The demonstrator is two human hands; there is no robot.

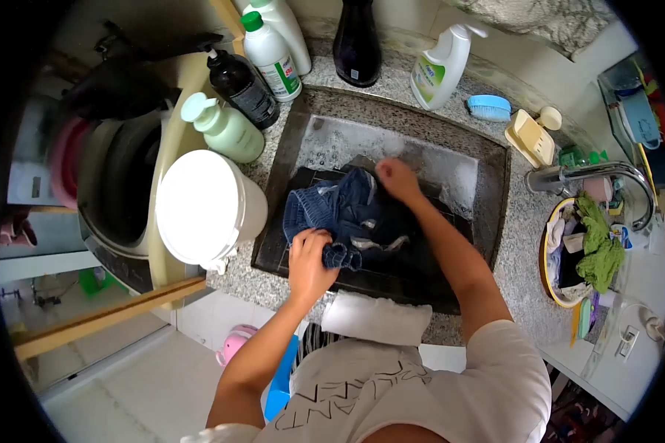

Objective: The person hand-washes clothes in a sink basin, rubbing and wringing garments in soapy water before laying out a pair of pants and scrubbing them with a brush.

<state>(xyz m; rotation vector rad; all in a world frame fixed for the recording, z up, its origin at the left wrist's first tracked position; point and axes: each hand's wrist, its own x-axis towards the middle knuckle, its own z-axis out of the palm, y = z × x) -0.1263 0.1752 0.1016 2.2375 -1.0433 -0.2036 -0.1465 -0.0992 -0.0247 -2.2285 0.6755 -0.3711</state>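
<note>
A wet, dark blue garment (321, 208) with ribbed edges and pale trim lies bunched in the dark stone sink (501, 214). My left hand (310, 258) grips its near left side, fingers closed on the cloth beside a ribbed cuff. Just right of the bunched cloth, my right hand (397, 179) is curled into a fist over the sink. Whatever that fist may hold is hidden. Soapy water (369, 139) with white foam fills the back and right of the sink.
A white bucket (203, 207) stands left of the sink, near a green pump bottle (225, 129). A spray bottle (440, 70), blue brush (489, 108) and soap dish (530, 139) line the back. The faucet (591, 173) and a clothes-filled basin (554, 284) are right.
</note>
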